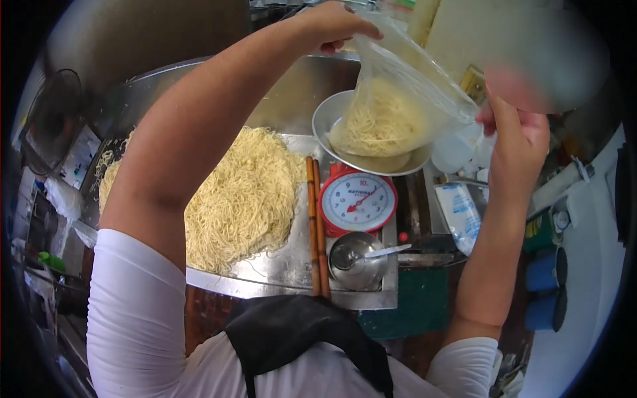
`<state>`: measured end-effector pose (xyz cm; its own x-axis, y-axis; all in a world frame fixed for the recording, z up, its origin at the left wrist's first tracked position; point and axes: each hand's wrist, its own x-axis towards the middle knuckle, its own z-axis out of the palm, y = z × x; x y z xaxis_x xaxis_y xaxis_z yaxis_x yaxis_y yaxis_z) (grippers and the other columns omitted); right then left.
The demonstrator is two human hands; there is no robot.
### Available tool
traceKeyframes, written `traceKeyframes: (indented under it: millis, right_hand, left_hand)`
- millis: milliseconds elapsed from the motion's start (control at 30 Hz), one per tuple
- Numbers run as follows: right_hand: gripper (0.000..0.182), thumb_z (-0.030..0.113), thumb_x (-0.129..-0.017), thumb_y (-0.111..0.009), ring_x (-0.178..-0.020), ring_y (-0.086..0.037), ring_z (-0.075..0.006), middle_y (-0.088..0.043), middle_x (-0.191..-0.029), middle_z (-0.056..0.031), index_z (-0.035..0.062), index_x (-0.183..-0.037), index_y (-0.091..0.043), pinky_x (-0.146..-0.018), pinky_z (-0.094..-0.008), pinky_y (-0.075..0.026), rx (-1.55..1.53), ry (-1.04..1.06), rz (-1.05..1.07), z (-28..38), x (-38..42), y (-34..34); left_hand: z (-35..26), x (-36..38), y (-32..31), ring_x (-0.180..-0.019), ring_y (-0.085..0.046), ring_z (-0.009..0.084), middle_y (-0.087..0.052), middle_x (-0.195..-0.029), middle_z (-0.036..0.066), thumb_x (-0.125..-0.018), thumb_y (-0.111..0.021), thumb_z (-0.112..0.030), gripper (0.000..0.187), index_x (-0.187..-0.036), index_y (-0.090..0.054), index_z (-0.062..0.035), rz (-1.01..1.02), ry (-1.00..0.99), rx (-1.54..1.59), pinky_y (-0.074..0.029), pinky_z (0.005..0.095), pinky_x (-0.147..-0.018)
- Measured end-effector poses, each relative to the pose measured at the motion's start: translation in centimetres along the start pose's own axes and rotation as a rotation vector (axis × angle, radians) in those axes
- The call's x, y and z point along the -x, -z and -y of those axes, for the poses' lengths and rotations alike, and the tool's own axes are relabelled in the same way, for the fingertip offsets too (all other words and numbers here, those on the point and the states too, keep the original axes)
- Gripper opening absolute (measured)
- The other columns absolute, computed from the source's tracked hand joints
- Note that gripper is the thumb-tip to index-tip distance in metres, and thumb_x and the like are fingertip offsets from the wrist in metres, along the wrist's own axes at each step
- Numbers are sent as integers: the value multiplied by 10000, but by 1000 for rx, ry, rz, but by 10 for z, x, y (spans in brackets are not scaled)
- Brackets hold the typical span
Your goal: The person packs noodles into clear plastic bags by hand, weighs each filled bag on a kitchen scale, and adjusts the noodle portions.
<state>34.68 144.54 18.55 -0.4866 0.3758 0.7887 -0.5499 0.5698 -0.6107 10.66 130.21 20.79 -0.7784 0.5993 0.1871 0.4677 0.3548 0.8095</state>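
A clear plastic bag (pixel 411 86) with a portion of yellow noodles (pixel 381 123) inside rests in a round metal pan (pixel 323 126). That pan sits on top of a red dial scale (pixel 358 201). My left hand (pixel 338 28) pinches the bag's upper left corner. At the right, my right hand (pixel 517 129) grips the other corner of the bag's mouth, so the bag is stretched between both hands. A large heap of loose noodles (pixel 245 199) lies on the metal tray (pixel 232 284) to the left of the scale.
Two wooden sticks (pixel 316 225) lie upright in view beside the scale. Below it is a small metal bowl (pixel 358 262) with a spoon (pixel 387 251). A white and blue packet (pixel 459 212) lies at the right, with blue containers (pixel 545 288) beyond my right forearm.
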Motion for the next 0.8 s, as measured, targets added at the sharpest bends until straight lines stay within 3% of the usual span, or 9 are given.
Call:
traceKeyframes:
  millis: [100, 167, 233, 300, 367, 467, 567, 667, 800]
  right_hand:
    - [176, 180, -878, -627, -631, -519, -61, -612, -758, 13, 28, -960, -656, -583, -206, -414, 0, 153, 151, -2, -33, -33]
    - [160, 131, -843, -632, -673, -589, -132, -659, -767, -53, 32, -963, -665, -642, -266, -474, 232, -134, 588, -23, -60, -48]
    - [268, 127, -800, -641, -757, -638, -180, -684, -853, -98, 49, -1056, -643, -705, -306, -500, 659, 36, 867, -71, -70, -64]
    - [287, 116, -764, -647, -829, -659, -268, -685, -942, -144, 68, -1047, -660, -761, -358, -507, 763, 1, 1018, -93, -60, -72]
    - [263, 110, -773, -621, -893, -655, -298, -680, -967, -156, 81, -1028, -675, -795, -381, -503, 802, 180, 974, -113, -38, -72]
    - [264, 102, -766, -616, -946, -631, -331, -665, -993, -177, 88, -1023, -674, -833, -400, -492, 1028, 23, 1109, -82, -28, -83]
    - [166, 131, -755, -631, -888, -638, -356, -670, -946, -169, 106, -908, -692, -789, -443, -503, 1110, 64, 990, -83, -31, -87]
    - [133, 169, -773, -614, -858, -635, -369, -669, -904, -176, 89, -854, -683, -764, -463, -497, 743, 232, 703, -100, -41, -72]
    - [145, 138, -776, -626, -769, -649, -315, -667, -819, -172, 54, -877, -685, -698, -415, -503, 863, 139, 627, -53, -61, -62]
  left_hand:
    - [-2, 12, -4, -496, -479, 100, -544, -658, 30, -711, -713, -239, 395, -1031, -594, -41, 68, -34, -79, -433, 262, -434]
    - [6, 14, -7, -490, -550, 158, -568, -635, 73, -678, -714, -212, 382, -966, -594, 9, 97, -89, -80, -495, 324, -433]
    - [2, 29, -8, -519, -598, 190, -616, -684, 127, -669, -677, -149, 399, -1008, -577, 35, 92, -190, -192, -518, 337, -436]
    - [-1, 48, -5, -680, -646, 257, -650, -834, 163, -682, -655, -99, 472, -1126, -545, 16, 38, -309, -462, -543, 369, -593]
    - [27, 48, -3, -798, -647, 283, -646, -926, 159, -709, -621, -52, 530, -1226, -509, -27, -142, -546, -714, -534, 356, -712]
    - [13, 79, 4, -926, -618, 327, -643, -983, 138, -719, -621, -51, 516, -1226, -524, -47, -106, -350, -865, -496, 373, -831]
    - [18, 79, -12, -946, -608, 310, -642, -979, 111, -708, -626, -51, 514, -1214, -532, -49, -396, -990, -896, -505, 378, -808]
    - [-9, 83, -30, -962, -595, 327, -634, -968, 124, -696, -613, -48, 534, -1223, -530, -60, -166, -1051, -685, -499, 377, -814]
    - [-35, 67, -37, -957, -605, 268, -646, -1004, 115, -738, -607, -65, 322, -1057, -591, -23, -130, -464, -80, -480, 347, -812]
